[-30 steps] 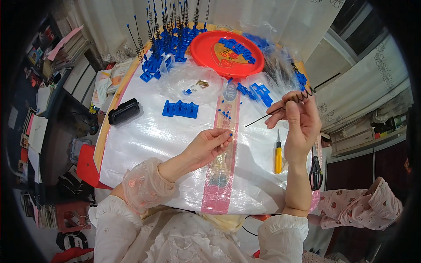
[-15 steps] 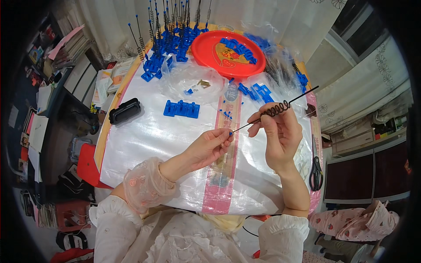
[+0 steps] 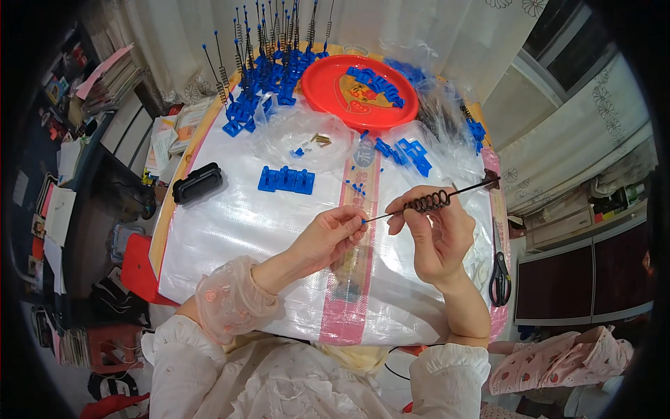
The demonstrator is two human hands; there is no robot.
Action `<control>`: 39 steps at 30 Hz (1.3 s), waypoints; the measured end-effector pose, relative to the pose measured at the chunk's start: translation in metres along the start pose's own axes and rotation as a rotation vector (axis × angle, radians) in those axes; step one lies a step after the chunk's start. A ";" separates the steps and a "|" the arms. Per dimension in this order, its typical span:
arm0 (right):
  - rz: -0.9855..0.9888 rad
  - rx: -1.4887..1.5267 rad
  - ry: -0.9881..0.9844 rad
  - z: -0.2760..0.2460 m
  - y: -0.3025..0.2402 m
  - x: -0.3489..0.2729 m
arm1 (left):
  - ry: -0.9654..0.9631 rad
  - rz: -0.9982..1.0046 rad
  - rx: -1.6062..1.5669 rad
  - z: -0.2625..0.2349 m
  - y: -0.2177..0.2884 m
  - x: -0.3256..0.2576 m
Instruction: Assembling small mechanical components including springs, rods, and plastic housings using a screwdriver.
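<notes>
A black rod with a coiled spring section (image 3: pixel 427 202) slants across the table's middle, its far end up to the right. My right hand (image 3: pixel 441 241) is closed round it, thumb and fingers at the coil. At the rod's lower left end my left hand (image 3: pixel 333 234) pinches a small blue cap (image 3: pixel 363 221); whether the cap sits fully on the tip cannot be seen. Just beyond the hands lie several loose blue caps (image 3: pixel 358 188). A row of joined blue plastic bases (image 3: pixel 286 180) rests left of them, apart from both hands.
Finished-looking blue bases with upright spring rods (image 3: pixel 276 70) crowd the back left. Beside them sits a red tray (image 3: pixel 314 105) holding blue parts. A clear plastic bag (image 3: pixel 269 143) has brass pins on it. A black case (image 3: pixel 198 184) lies left, scissors (image 3: pixel 500 279) right.
My right hand has come slightly down and left, and the rod's right end has dropped, so it lies flatter. My left hand keeps its pinch, a little lower.
</notes>
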State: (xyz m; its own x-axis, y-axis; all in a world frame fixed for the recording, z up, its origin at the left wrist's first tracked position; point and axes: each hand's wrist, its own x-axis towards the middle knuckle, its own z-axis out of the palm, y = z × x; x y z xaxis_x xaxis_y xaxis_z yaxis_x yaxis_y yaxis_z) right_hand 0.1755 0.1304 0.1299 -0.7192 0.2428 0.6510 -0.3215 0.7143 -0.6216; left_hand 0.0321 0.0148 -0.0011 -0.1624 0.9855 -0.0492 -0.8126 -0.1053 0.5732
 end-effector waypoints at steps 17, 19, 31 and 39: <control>-0.076 -0.092 -0.002 0.002 0.002 0.000 | 0.029 -0.111 -0.140 0.000 0.002 0.000; -0.071 -0.088 -0.007 0.001 0.002 0.000 | 0.023 -0.100 -0.132 0.000 0.001 0.000; -0.041 -0.076 0.054 0.008 0.004 -0.001 | 0.017 -0.095 -0.098 0.000 0.002 -0.001; -0.083 -0.101 -0.004 0.005 0.005 0.001 | 0.013 -0.093 -0.085 0.001 0.002 0.000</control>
State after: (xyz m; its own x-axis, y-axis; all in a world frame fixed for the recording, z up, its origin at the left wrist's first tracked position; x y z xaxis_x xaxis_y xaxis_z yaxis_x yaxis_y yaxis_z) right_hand 0.1699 0.1311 0.1250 -0.6954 0.1778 0.6963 -0.3162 0.7944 -0.5186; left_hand 0.0315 0.0145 0.0007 -0.0909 0.9898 -0.1095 -0.8691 -0.0252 0.4940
